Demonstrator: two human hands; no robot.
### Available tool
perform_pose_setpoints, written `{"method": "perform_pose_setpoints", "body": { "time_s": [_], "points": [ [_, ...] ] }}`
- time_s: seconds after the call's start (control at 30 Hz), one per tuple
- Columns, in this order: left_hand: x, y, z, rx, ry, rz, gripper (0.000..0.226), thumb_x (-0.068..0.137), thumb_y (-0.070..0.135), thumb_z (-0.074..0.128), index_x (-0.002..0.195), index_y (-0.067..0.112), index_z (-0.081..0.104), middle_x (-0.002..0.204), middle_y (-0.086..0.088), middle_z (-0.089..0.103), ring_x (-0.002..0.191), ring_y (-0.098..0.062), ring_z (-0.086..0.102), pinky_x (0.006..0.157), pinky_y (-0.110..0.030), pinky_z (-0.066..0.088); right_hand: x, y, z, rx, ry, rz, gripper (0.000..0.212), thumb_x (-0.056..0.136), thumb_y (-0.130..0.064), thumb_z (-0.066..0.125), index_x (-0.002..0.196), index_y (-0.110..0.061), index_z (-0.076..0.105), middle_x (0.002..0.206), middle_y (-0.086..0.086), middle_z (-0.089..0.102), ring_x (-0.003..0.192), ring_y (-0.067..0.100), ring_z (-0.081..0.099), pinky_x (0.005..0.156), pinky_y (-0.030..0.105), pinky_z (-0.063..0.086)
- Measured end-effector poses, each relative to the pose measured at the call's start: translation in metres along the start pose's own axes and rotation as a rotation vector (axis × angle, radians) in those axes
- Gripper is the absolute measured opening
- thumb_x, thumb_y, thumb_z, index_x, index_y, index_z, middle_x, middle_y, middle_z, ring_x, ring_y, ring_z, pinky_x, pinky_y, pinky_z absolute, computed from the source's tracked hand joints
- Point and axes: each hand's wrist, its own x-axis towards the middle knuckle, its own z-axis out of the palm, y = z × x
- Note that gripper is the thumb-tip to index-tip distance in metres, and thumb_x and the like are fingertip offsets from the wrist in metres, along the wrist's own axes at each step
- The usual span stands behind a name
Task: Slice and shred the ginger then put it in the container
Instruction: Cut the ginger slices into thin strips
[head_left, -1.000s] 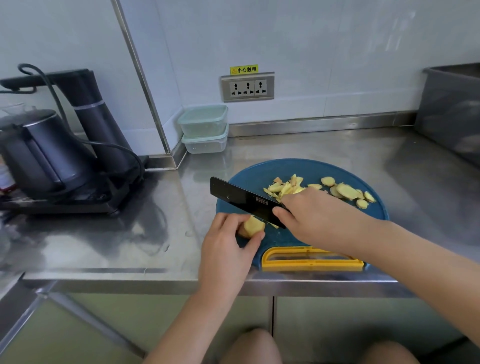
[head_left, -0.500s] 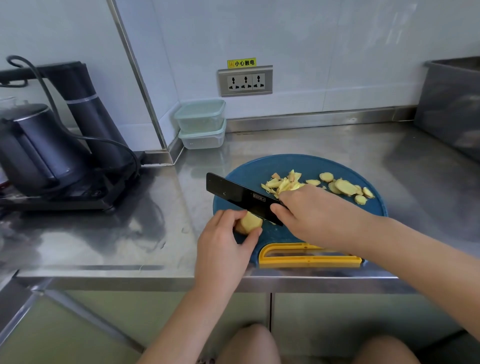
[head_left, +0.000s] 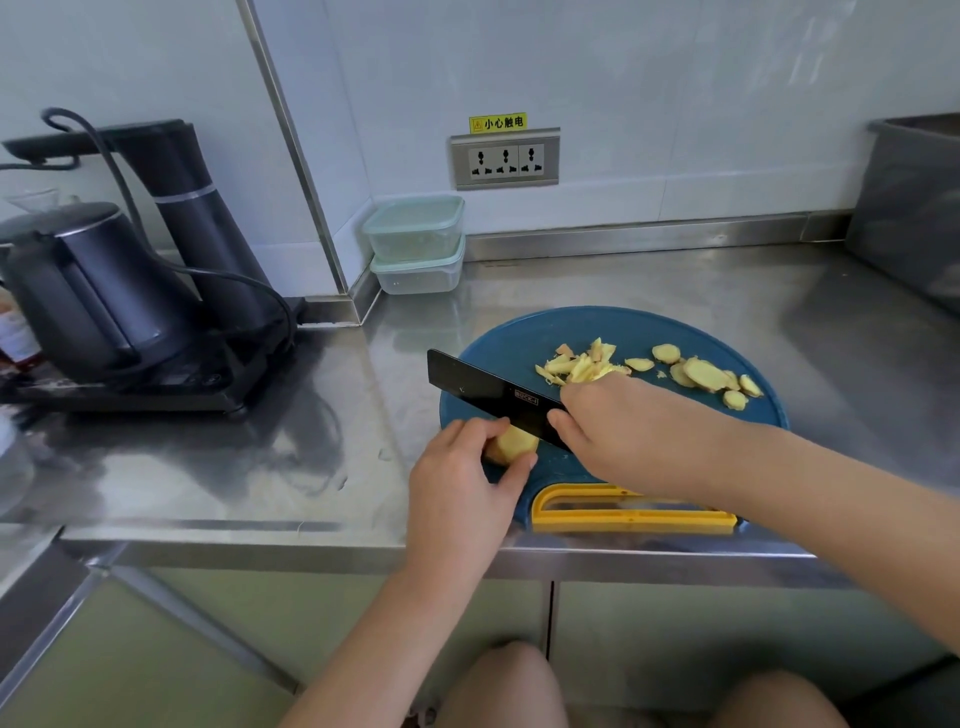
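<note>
At lower centre, the ginger (head_left: 511, 446) is pinched by the left hand (head_left: 457, 483), the knife (head_left: 493, 397) gripped by the right hand (head_left: 623, 431). Fingertips (head_left: 483, 427) just beside it could be nicked if the ginger rolls.

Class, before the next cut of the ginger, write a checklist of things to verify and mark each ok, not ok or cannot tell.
1. Left-hand grip steadies ginger on board: ok.
2. Right-hand grip round knife: ok.
3. Left fingertips clear of the blade: cannot tell; they sit right beside it.
4. Board wholly on counter: ok, though near the front edge.
5. Slices and shreds away from the cut: ok, at the board's far side.
6. Containers open for ginger: not ok; stacked and lidded by the wall.
</note>
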Motion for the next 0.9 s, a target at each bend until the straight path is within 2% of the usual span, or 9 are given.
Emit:
{"method": "perform_pose_setpoints", "body": {
  "time_s": [0.1, 0.27, 0.43, 0.5, 0.57, 0.67, 0.77, 0.8, 0.9],
  "points": [
    [0.001, 0.0, 0.0, 0.007, -0.006, 0.008, 0.033, 0.074, 0.029, 0.078, 0.104, 0.017, 0.069, 0.092, 0.005, 0.067, 0.084, -0.013, 0.062, 0.074, -0.03, 0.054, 0.006, -0.001, 0.0, 0.051, -0.051, 0.06, 0.029, 0.102, -0.028, 0.028, 0.082, -0.013, 0.043, 0.065, -0.003, 0.038, 0.062, 0.015, 0.041, 0.065, 0.031, 0.038],
    [0.001, 0.0, 0.001, 0.025, -0.004, 0.014, 0.033, 0.073, 0.027, 0.079, 0.103, 0.017, 0.069, 0.089, 0.006, 0.066, 0.081, -0.013, 0.061, 0.071, -0.02, 0.047, 0.014, -0.005, 0.0, 0.084, -0.085, 0.062, 0.026, 0.102, -0.025, 0.03, 0.085, -0.012, 0.045, 0.066, -0.003, 0.037, 0.072, 0.021, 0.044, 0.066, 0.032, 0.038],
    [0.001, -0.001, 0.002, 0.013, 0.015, 0.009, 0.032, 0.071, 0.026, 0.08, 0.1, 0.017, 0.069, 0.088, 0.006, 0.066, 0.08, -0.01, 0.06, 0.071, -0.015, 0.044, 0.02, -0.01, 0.008, 0.049, -0.073, 0.027, 0.024, 0.101, -0.025, 0.03, 0.085, -0.013, 0.043, 0.066, -0.003, 0.035, 0.07, 0.022, 0.045, 0.056, 0.03, 0.038],
    [0.001, -0.001, 0.002, 0.012, 0.015, 0.012, 0.032, 0.072, 0.026, 0.079, 0.1, 0.017, 0.069, 0.089, 0.006, 0.067, 0.08, -0.01, 0.06, 0.071, -0.016, 0.045, 0.018, -0.013, 0.011, 0.074, -0.037, 0.03, 0.026, 0.103, -0.026, 0.028, 0.085, -0.013, 0.043, 0.066, -0.004, 0.034, 0.064, 0.018, 0.045, 0.054, 0.028, 0.038],
    [0.001, 0.0, 0.002, 0.017, 0.014, 0.023, 0.031, 0.073, 0.025, 0.078, 0.101, 0.016, 0.069, 0.091, 0.004, 0.068, 0.082, -0.011, 0.061, 0.072, -0.018, 0.046, 0.013, -0.017, 0.013, 0.102, 0.008, 0.058, 0.03, 0.104, -0.027, 0.026, 0.086, -0.014, 0.046, 0.066, -0.005, 0.034, 0.057, 0.013, 0.041, 0.05, 0.025, 0.035],
    [0.001, 0.0, 0.002, 0.012, 0.005, 0.014, 0.03, 0.074, 0.024, 0.077, 0.102, 0.015, 0.069, 0.092, 0.003, 0.068, 0.082, -0.013, 0.062, 0.072, -0.02, 0.047, 0.011, -0.017, 0.015, 0.084, -0.026, 0.099, 0.028, 0.102, -0.023, 0.03, 0.097, -0.01, 0.054, 0.066, -0.004, 0.032, 0.062, 0.017, 0.043, 0.051, 0.028, 0.036],
    [0.001, 0.002, 0.001, 0.012, 0.0, 0.022, 0.028, 0.074, 0.023, 0.077, 0.1, 0.013, 0.07, 0.09, 0.001, 0.068, 0.081, -0.015, 0.062, 0.07, -0.02, 0.046, 0.008, -0.025, 0.013, 0.184, -0.049, 0.145, 0.021, 0.099, -0.013, 0.039, 0.1, -0.008, 0.06, 0.069, 0.001, 0.031, 0.055, 0.019, 0.035, 0.042, 0.027, 0.026],
    [0.001, 0.001, 0.0, 0.014, -0.002, 0.028, 0.027, 0.074, 0.021, 0.077, 0.099, 0.013, 0.07, 0.089, 0.001, 0.068, 0.08, -0.016, 0.062, 0.069, -0.02, 0.045, 0.007, -0.028, 0.014, 0.143, -0.051, 0.155, 0.02, 0.098, -0.011, 0.041, 0.1, -0.007, 0.061, 0.07, 0.002, 0.033, 0.054, 0.019, 0.033, 0.041, 0.027, 0.024],
    [0.002, 0.0, -0.002, -0.001, -0.022, 0.02, 0.025, 0.072, 0.018, 0.076, 0.096, 0.013, 0.07, 0.088, 0.001, 0.069, 0.08, -0.017, 0.062, 0.069, -0.022, 0.046, 0.018, -0.034, 0.012, 0.117, -0.019, 0.116, 0.019, 0.095, -0.012, 0.041, 0.098, -0.007, 0.059, 0.067, -0.002, 0.035, 0.064, 0.019, 0.042, 0.048, 0.029, 0.033]
  ]
}}
